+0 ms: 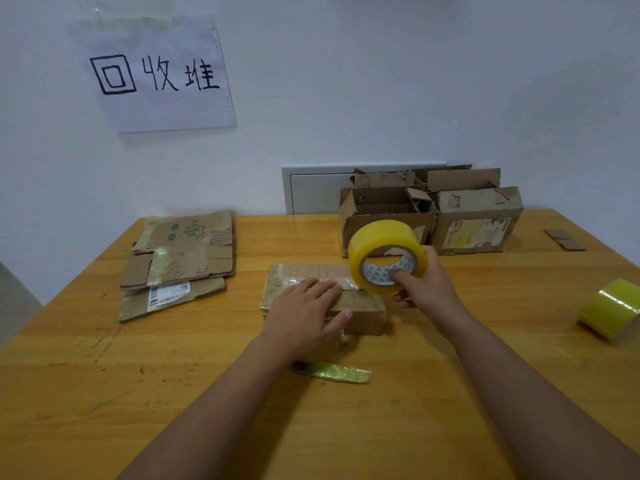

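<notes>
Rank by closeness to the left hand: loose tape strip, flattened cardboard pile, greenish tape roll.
From the left hand:
1. Loose tape strip, just nearer the person.
2. Flattened cardboard pile, to the left.
3. Greenish tape roll, table's right edge.
</notes>
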Motion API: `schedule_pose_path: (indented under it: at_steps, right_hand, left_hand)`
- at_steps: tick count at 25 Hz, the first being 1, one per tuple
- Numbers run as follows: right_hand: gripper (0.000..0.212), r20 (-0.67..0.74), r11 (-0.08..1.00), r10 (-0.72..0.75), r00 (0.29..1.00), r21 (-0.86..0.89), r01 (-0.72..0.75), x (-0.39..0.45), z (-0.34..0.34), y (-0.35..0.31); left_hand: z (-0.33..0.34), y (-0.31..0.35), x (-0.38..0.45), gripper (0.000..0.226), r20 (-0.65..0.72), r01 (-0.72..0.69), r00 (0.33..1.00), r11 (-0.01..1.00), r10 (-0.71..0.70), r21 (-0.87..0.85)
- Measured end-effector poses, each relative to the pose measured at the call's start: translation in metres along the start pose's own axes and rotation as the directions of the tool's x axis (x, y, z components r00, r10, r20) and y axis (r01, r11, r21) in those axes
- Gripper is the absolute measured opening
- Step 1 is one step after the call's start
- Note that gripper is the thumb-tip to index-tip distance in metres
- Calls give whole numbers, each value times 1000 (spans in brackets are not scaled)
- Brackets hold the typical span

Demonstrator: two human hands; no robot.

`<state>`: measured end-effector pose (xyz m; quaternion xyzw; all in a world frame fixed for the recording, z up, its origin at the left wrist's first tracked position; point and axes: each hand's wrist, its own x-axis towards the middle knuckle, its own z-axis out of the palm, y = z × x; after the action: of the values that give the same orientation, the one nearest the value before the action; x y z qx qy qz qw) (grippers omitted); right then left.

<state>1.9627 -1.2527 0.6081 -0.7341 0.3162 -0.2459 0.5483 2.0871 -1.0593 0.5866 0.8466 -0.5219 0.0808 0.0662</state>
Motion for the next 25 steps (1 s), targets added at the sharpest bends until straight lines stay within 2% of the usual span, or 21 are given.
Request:
schedule_pose_path:
  at_steps: [4,8,12,17,21,25]
  right_hand:
    - [39,25,981,113,993,153,-115,3,11,6]
    - [30,73,982,141,987,119,-149,1,23,7]
    - [24,14,993,110,994,46,-110,2,18,-3]
    - [10,-177,1000,-19,984,-24,15,-8,-18,2]
    - [12,-223,999,39,974,7,-38,-15,-32,30]
    - [24,-194,993,109,975,55,-100,-12,-27,50]
  left_hand:
    - [-1,14,5,71,-6,-12,1000,996,13,83]
    - [10,21,12,68,-35,-55,998,996,58,75]
    - [11,18,12,64,-51,-52,997,998,53,19]
    - [8,23,10,66,-20,-23,1000,1000,23,13]
    - [4,23,12,66,-21,-42,999,999,42,7]
    - [0,34,16,76,72,-38,997,999,36,29]
